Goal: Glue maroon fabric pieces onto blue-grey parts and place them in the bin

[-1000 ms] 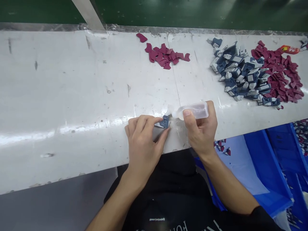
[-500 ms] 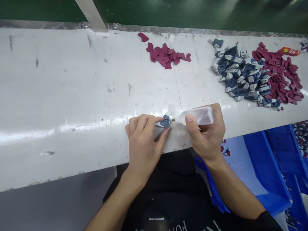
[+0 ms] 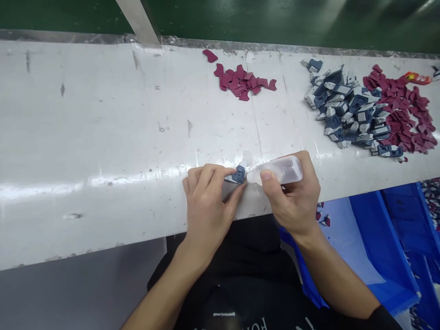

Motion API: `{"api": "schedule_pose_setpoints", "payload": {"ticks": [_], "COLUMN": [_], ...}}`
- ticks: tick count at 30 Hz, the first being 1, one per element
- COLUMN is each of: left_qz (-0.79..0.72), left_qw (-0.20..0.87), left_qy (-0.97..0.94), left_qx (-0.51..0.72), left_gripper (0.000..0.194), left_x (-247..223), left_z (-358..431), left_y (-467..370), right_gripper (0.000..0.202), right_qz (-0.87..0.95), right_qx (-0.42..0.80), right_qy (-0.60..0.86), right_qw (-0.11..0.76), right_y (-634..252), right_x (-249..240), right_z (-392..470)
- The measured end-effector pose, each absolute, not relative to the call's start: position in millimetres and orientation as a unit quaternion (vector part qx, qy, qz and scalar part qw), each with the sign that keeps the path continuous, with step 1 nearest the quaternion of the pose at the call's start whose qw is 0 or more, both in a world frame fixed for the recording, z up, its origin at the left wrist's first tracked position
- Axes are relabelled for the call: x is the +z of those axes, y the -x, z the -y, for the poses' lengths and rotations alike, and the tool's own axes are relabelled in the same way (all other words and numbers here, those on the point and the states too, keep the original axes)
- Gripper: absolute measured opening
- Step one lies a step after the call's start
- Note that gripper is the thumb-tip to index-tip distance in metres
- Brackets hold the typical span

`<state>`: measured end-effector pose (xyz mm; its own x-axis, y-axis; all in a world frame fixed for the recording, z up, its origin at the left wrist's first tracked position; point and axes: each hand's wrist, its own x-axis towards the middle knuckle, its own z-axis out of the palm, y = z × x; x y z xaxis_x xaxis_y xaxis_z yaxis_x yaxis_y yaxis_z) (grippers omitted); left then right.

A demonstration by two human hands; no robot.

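Dressed, nearest the camera, in a black cloth shirt (image 3: 227, 284) with pale lettering. Has at the right, below the table edge, a blue plastic bin (image 3: 374, 224) lined with a white sheet (image 3: 345, 233), bearing a few small maroon-and-grey pieces (image 3: 326, 221). Sits up to the near edge of a long, glossy white worktop (image 3: 113, 123) scuffed with dark marks.

Pinches with the left hand (image 3: 209, 195) a small navy-and-light-grey plastic piece (image 3: 239, 174) near that edge, thumb below and index finger above, leaving the recessed navy face partly uncovered. Cannot tell about contact with the surface beneath. Grips with the right hand (image 3: 295, 197) a translucent white squeeze bottle (image 3: 283, 169), tipped over on its side, thumb pressed along the near flank. Aims the narrow nozzle leftward at the right edge of the navy-and-light-grey piece, very near; cannot tell whether touching.

Faces, farther off at the right, a tangled heap of navy-and-light-grey parts (image 3: 350, 107) against a spread pile of flat maroon pieces (image 3: 407, 110). Has, more centrally, a smaller loose maroon cluster (image 3: 240, 83). Shows near the far right a shiny red-and-yellow packet (image 3: 417, 78). Looks, at the back, onto a dark green surface (image 3: 275, 23) crossed by a slanting pale grey strip (image 3: 139, 20).
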<state>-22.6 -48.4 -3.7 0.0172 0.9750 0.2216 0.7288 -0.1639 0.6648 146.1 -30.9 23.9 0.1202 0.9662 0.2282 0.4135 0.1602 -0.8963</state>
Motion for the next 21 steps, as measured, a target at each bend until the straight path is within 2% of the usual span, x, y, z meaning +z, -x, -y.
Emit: {"api": "schedule_pose_setpoints", "payload": {"ticks": [8, 12, 14, 17, 21], "left_qz": [-0.617, -0.612, -0.607, -0.605, -0.601], "left_qw": [0.188, 0.177, 0.167, 0.162, 0.155], "left_qy": [-0.690, -0.696, -0.701, -0.705, -0.710], "left_qx": [0.327, 0.332, 0.335, 0.331, 0.334], "left_gripper": [0.018, 0.022, 0.024, 0.024, 0.025], "left_x": [-3.7, -5.9, -6.8, -7.7, -9.1], "left_z": [48.3, 48.1, 47.8, 47.4, 47.7], "left_y": [23.0, 23.5, 23.8, 24.5, 25.7], "right_gripper": [0.035, 0.028, 0.025, 0.032, 0.035], "right_qz": [0.577, 0.535, 0.504, 0.504, 0.577], "right_qx": [0.300, 0.268, 0.296, 0.341, 0.242], "right_qy": [0.580, 0.570, 0.562, 0.548, 0.571], "right_qw": [0.491, 0.563, 0.585, 0.575, 0.532], "right_y": [-137.0, -149.1, -160.1, -178.5, -198.6], "right_x": [20.3, 23.9, 24.6, 20.7, 8.0], "right_z": [24.7, 22.3, 15.2, -3.4, -29.7]}}
